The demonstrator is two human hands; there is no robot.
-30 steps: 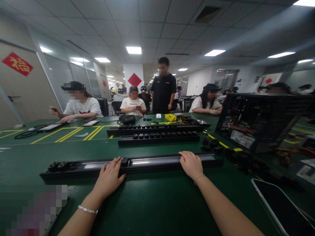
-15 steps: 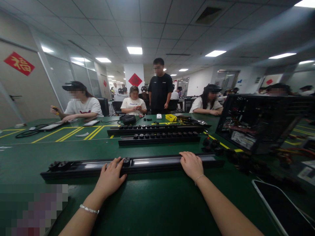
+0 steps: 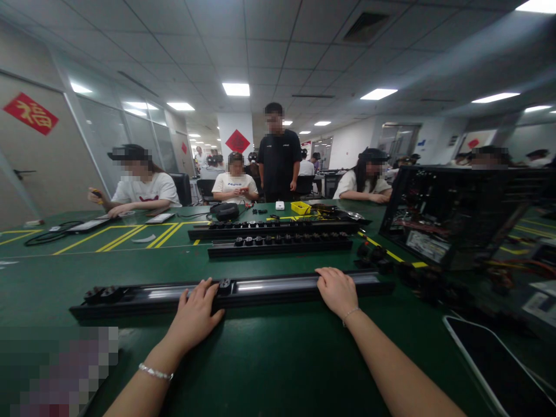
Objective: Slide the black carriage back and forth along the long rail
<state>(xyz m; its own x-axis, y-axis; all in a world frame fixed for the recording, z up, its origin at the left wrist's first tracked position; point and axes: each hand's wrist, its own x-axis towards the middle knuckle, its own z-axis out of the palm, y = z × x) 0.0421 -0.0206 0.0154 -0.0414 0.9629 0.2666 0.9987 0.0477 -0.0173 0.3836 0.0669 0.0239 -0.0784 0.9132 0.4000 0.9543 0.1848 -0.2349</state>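
Observation:
A long black rail with a shiny channel lies across the green table before me. My left hand is laid over it left of the middle, fingers across the top and thumb on the near side. Its index fingertip is beside a small round black socket-like module seated in the channel. Farther right, my right hand grips the rail, its fingers bent over the far edge; the thumb is hidden. Two similar modules sit at the rail's left end.
Two more rails filled with modules lie beyond. Loose black modules are heaped right of them, near an open computer case. A phone lies at the near right, a yellow basket at the back. Several people sit or stand beyond the table.
The view has shifted very slightly. Both hands keep their places on the rail, and the module by my left index finger looks turned a little.

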